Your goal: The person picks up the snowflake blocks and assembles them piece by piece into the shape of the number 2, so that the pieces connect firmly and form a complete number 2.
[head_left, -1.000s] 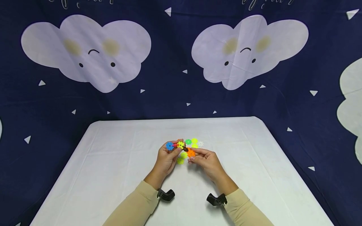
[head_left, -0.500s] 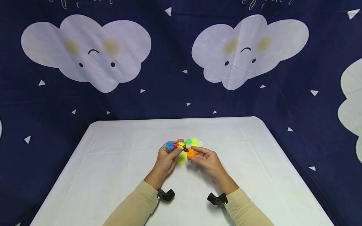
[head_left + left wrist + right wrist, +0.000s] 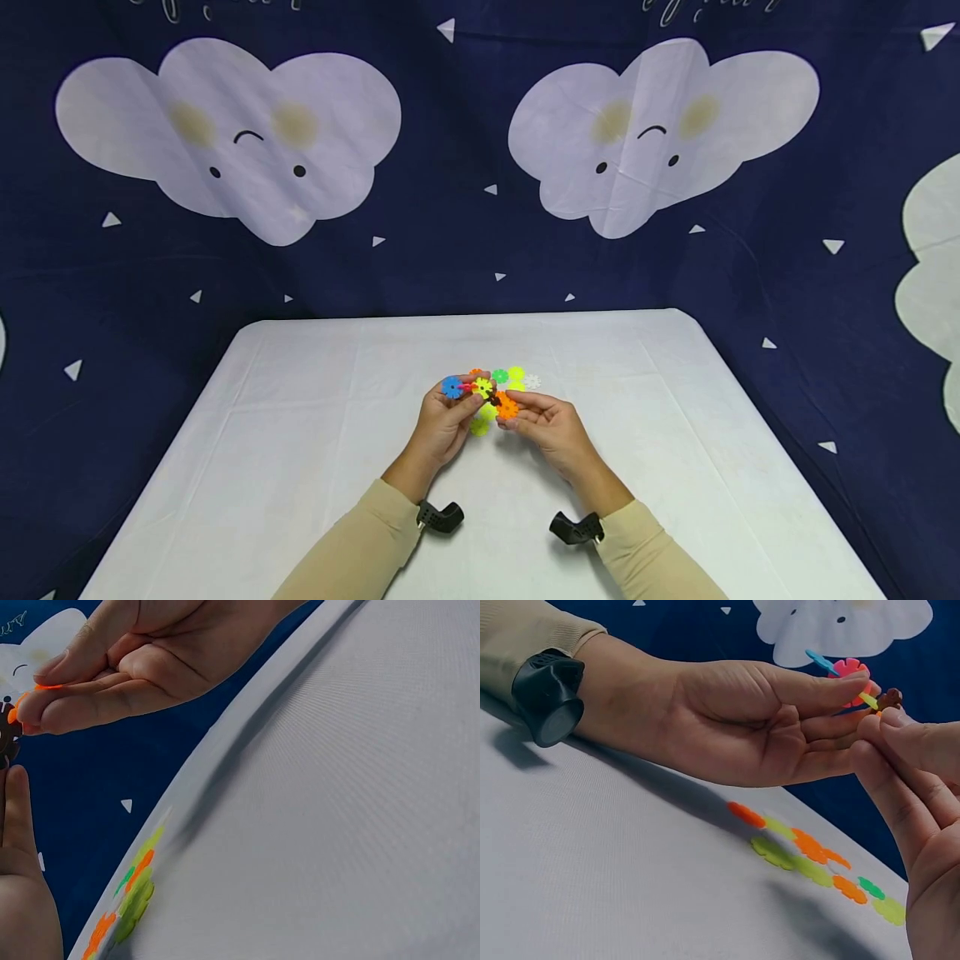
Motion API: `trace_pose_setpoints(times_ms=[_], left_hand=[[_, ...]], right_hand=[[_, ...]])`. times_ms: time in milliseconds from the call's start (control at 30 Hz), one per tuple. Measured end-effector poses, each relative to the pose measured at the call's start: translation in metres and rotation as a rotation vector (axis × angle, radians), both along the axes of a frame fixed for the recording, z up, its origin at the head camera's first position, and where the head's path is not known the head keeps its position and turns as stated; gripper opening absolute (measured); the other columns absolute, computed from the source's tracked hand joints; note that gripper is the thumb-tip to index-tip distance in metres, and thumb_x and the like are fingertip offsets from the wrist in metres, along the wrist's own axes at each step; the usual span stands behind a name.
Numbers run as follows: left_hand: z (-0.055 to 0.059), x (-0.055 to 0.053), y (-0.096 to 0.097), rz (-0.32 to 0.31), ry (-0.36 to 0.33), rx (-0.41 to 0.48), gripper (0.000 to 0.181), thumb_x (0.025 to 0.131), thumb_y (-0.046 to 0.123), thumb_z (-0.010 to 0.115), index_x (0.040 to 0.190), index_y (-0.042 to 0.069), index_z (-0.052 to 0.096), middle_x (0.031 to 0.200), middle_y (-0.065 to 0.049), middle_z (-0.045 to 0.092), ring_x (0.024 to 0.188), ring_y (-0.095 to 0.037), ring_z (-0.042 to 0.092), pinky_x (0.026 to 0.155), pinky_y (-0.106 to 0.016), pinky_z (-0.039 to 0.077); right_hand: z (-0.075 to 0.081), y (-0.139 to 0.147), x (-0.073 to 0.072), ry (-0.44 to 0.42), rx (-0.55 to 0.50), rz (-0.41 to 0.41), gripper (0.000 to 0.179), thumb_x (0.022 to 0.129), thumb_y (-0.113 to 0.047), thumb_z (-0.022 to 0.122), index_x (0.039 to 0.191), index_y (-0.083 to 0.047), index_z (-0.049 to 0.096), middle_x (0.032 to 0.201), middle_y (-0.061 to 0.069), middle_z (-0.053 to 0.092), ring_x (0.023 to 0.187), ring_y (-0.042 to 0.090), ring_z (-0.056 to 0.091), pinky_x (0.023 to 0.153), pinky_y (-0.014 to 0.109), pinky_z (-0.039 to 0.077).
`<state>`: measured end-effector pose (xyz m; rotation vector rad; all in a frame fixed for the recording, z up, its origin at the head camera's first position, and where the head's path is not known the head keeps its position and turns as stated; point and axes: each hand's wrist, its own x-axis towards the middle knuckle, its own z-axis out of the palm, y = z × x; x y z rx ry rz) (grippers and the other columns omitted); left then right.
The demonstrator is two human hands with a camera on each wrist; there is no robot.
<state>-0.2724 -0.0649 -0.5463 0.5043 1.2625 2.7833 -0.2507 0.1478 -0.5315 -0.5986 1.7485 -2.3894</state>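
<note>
Both hands hold a chain of notched snowflake discs above the table. Blue [image 3: 452, 387], pink [image 3: 850, 669], yellow [image 3: 482, 387], brown [image 3: 495, 399] and orange [image 3: 507, 406] discs follow one another along it. My left hand [image 3: 444, 421] pinches the chain near the yellow disc, thumb on the near side. Thumb and fingers of my right hand [image 3: 553, 427] pinch the orange disc at the right end. That disc touches or joins the brown one; the exact joint is partly hidden by fingers in the wrist views.
Several loose discs lie flat on the white table [image 3: 315, 467] beneath and beyond the hands, among them a green disc [image 3: 500, 377], a white disc [image 3: 532, 382] and a lime disc [image 3: 479, 427]. A dark blue cloth with clouds [image 3: 228, 142] hangs behind the table.
The held chain has shifted very slightly to the right. Both hands keep their pinch, and the loose discs have not moved.
</note>
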Motion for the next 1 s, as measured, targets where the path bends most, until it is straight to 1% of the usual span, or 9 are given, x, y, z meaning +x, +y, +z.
trace_pose_setpoints(times_ms=[233, 367, 533, 567, 700, 767, 833, 933, 1000], left_hand=[[0.0012, -0.0002, -0.0028, -0.041, 0.014, 0.010, 0.032, 0.097, -0.018, 0.063, 0.112, 0.009, 0.073, 0.135, -0.021, 0.066, 0.118, -0.029, 0.068, 0.100, -0.033, 0.054], [0.0014, -0.0009, -0.0051, -0.067, 0.047, 0.012, 0.026, 0.097, -0.015, 0.067, 0.109, 0.007, 0.072, 0.136, -0.027, 0.063, 0.119, -0.030, 0.068, 0.101, -0.034, 0.054], [0.0013, -0.0013, -0.0066, -0.086, 0.088, 0.004, 0.017, 0.095, -0.006, 0.074, 0.098, 0.008, 0.068, 0.135, -0.028, 0.063, 0.119, -0.031, 0.068, 0.101, -0.034, 0.054], [0.0013, -0.0011, -0.0069, -0.089, 0.094, 0.007, 0.017, 0.094, -0.005, 0.076, 0.095, 0.009, 0.066, 0.136, -0.030, 0.062, 0.119, -0.031, 0.068, 0.102, -0.034, 0.054], [0.0018, -0.0009, -0.0072, -0.094, 0.109, 0.006, 0.022, 0.092, -0.001, 0.080, 0.089, 0.011, 0.061, 0.133, -0.029, 0.064, 0.119, -0.029, 0.068, 0.100, -0.032, 0.055], [0.0022, -0.0012, -0.0074, -0.091, 0.111, 0.000, 0.023, 0.091, 0.001, 0.082, 0.088, 0.011, 0.061, 0.129, -0.025, 0.068, 0.118, -0.027, 0.068, 0.095, -0.027, 0.057], [0.0025, -0.0016, -0.0079, -0.083, 0.113, -0.012, 0.022, 0.089, 0.003, 0.084, 0.088, 0.010, 0.063, 0.125, -0.019, 0.071, 0.115, -0.023, 0.069, 0.087, -0.021, 0.058], [0.0026, -0.0022, -0.0087, -0.075, 0.122, -0.032, 0.022, 0.087, 0.006, 0.086, 0.088, 0.012, 0.065, 0.120, -0.013, 0.074, 0.102, -0.015, 0.068, 0.072, -0.015, 0.054], [0.0024, -0.0025, -0.0088, -0.074, 0.139, -0.041, 0.019, 0.087, 0.007, 0.086, 0.089, 0.012, 0.068, 0.119, -0.013, 0.074, 0.101, -0.014, 0.068, 0.070, -0.015, 0.053]], right_hand=[[0.0001, -0.0014, 0.0026, 0.026, 0.040, -0.026, 0.041, 0.094, 0.019, 0.066, 0.134, 0.021, 0.057, 0.105, 0.024, 0.074, 0.095, 0.025, 0.076, 0.089, 0.039, 0.061], [0.0007, -0.0021, 0.0039, 0.038, 0.051, -0.029, 0.041, 0.094, 0.017, 0.068, 0.134, 0.021, 0.057, 0.107, 0.026, 0.074, 0.095, 0.024, 0.076, 0.089, 0.038, 0.061], [0.0001, -0.0017, 0.0048, 0.077, 0.063, -0.028, 0.040, 0.094, 0.017, 0.068, 0.133, 0.021, 0.057, 0.106, 0.029, 0.073, 0.096, 0.024, 0.076, 0.089, 0.037, 0.061], [-0.0002, -0.0016, 0.0048, 0.087, 0.064, -0.026, 0.040, 0.094, 0.017, 0.067, 0.133, 0.022, 0.057, 0.105, 0.030, 0.073, 0.096, 0.024, 0.076, 0.089, 0.037, 0.061], [-0.0014, -0.0012, 0.0051, 0.110, 0.063, -0.027, 0.039, 0.094, 0.019, 0.066, 0.132, 0.022, 0.058, 0.103, 0.029, 0.073, 0.095, 0.024, 0.076, 0.089, 0.036, 0.061], [-0.0019, -0.0013, 0.0051, 0.118, 0.063, -0.026, 0.038, 0.094, 0.019, 0.067, 0.131, 0.021, 0.058, 0.102, 0.029, 0.073, 0.095, 0.024, 0.077, 0.088, 0.036, 0.061], [-0.0022, -0.0015, 0.0052, 0.131, 0.064, -0.025, 0.038, 0.094, 0.018, 0.067, 0.131, 0.022, 0.058, 0.101, 0.030, 0.073, 0.094, 0.023, 0.077, 0.088, 0.035, 0.061], [-0.0019, -0.0019, 0.0057, 0.147, 0.070, -0.023, 0.039, 0.094, 0.017, 0.069, 0.131, 0.022, 0.058, 0.102, 0.030, 0.073, 0.093, 0.023, 0.077, 0.087, 0.035, 0.061], [-0.0015, -0.0017, 0.0063, 0.147, 0.072, -0.026, 0.039, 0.094, 0.016, 0.069, 0.131, 0.022, 0.058, 0.102, 0.029, 0.073, 0.093, 0.024, 0.077, 0.087, 0.036, 0.061]])
